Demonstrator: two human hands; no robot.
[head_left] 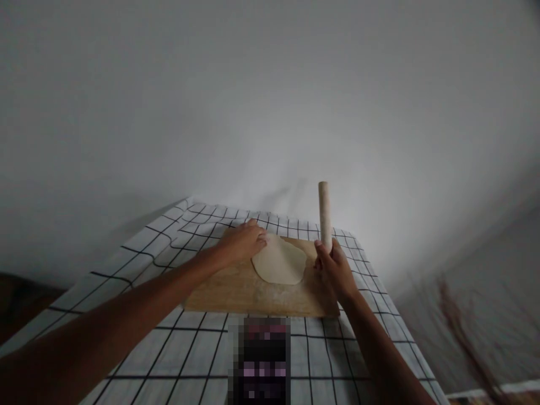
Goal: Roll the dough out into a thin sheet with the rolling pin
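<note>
A flat, roughly round sheet of dough [280, 261] lies on a wooden board [236, 295]. At its far left edge, my left hand [247, 241] has its fingers bent over the rim, closed on the dough; the fingertips are partly hidden. My right hand [335, 264] is wrapped round the lower part of a wooden rolling pin [324, 211]. The pin points up, nearly vertical, over the board's right side and apart from the dough.
Beneath the board is a table with a white, black-checked cloth [202, 354], wrinkled at the left. A blurred-out dark object [265, 360] sits at the near edge. A pale wall rises behind, and dry branches [455, 326] stand at the right.
</note>
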